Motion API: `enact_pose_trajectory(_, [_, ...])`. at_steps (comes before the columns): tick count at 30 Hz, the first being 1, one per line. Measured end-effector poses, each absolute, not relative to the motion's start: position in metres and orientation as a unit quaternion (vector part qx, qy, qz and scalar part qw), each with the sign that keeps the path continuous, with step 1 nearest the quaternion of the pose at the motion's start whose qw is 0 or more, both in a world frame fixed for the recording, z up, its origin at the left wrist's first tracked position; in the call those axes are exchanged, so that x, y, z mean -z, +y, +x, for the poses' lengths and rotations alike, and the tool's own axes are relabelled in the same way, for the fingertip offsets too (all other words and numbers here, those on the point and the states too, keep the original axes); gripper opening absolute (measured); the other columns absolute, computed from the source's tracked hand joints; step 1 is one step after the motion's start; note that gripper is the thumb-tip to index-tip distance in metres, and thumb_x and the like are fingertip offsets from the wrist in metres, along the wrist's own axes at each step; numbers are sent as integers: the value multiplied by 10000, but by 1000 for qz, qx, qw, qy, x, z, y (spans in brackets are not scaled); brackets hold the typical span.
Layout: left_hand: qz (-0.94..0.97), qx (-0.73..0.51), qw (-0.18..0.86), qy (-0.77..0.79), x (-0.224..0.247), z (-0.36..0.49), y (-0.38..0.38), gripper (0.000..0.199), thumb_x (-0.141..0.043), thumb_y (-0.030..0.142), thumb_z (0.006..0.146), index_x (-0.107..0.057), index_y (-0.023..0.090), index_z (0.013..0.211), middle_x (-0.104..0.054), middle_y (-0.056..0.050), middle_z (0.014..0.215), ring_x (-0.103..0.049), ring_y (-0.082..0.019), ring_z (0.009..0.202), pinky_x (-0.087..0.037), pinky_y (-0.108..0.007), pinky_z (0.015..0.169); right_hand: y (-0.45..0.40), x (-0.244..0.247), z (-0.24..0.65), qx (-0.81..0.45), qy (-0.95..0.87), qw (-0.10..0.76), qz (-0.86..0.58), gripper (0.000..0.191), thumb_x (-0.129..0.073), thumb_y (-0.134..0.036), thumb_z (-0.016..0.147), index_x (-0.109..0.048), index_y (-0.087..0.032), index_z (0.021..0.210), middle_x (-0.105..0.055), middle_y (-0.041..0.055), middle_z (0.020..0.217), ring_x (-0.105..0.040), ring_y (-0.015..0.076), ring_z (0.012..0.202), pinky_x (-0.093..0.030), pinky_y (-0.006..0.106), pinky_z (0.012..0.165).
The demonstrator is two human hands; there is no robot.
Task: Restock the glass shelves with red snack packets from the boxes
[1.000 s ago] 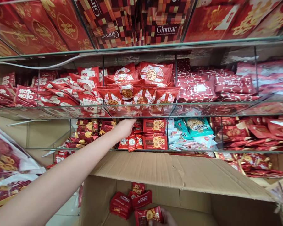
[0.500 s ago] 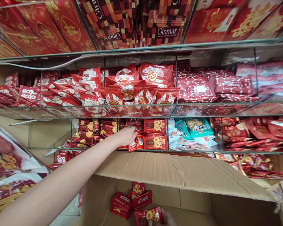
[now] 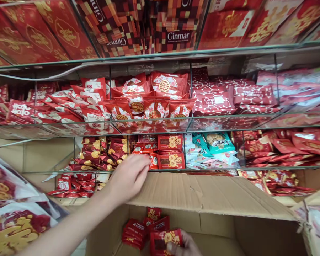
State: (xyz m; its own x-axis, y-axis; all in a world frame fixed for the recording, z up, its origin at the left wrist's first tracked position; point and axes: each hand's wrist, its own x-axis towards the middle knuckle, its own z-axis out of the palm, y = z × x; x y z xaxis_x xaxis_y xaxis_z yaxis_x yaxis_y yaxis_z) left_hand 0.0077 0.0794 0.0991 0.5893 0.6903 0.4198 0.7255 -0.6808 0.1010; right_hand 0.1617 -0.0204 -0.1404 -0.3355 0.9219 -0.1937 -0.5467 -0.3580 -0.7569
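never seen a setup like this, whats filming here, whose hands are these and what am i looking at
There is no machine here: these are a person's own bare hands, seen by a camera worn on their head, looking forward and down. Ahead are glass-fronted shelves packed with wrapped snacks. Below sits an open cardboard box, with several red packets inside. The right hand holds a caramel-and-almond packet in the box. The left hand is at the lower shelf's front edge; its fingertips are hidden, so its grip is unclear.
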Motion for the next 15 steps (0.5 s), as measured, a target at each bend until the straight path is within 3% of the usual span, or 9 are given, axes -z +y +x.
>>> enact_pose_trajectory(2, [-910,252,-6,-330,-86,-5,39,331,-439,144,764,-551,289,1040,-651,-39,869,-580,-192,851,-466,-337,781,-21,128,164,-774,-266,496,-291,379,-749,-334,526,-593,-133,807,-691,65,736,-642,228,702,-452,369,716])
enact_pose_trajectory(5, [-914,287,-32,-286,-56,-26,-10,566,-495,60,682,-472,388,1144,-680,-5,842,-565,-232,932,-402,-439,895,-25,108,169,-784,-222,510,-275,333,-725,-271,586,-582,-136,855,-677,66,792,-630,209,740,-453,369,733])
enact_pose_trajectory(8, [-877,330,-78,-340,-19,-36,-37,553,-524,58,663,-514,415,1085,-678,15,883,-558,-238,960,-369,-469,927,-30,96,175,-780,-217,511,-289,254,-690,-197,641,-563,-149,856,-662,42,812,-614,165,740,-452,317,723])
enact_pose_trajectory(12, [-700,338,-314,-545,33,-22,-45,451,-507,206,754,-429,312,1186,-499,-37,1225,-452,-227,1120,-430,-376,882,-36,93,175,-783,-251,491,-288,273,-663,-190,672,-542,-167,916,-650,26,868,-597,142,760,-448,284,717])
enact_pose_trajectory(15, [-531,335,-523,-576,59,-5,-43,486,-478,355,780,-369,243,1240,-484,-73,1247,-493,-239,1078,-490,-347,777,-39,95,170,-772,-283,490,-289,321,-653,-191,684,-530,-172,979,-643,33,934,-588,143,802,-438,295,757])
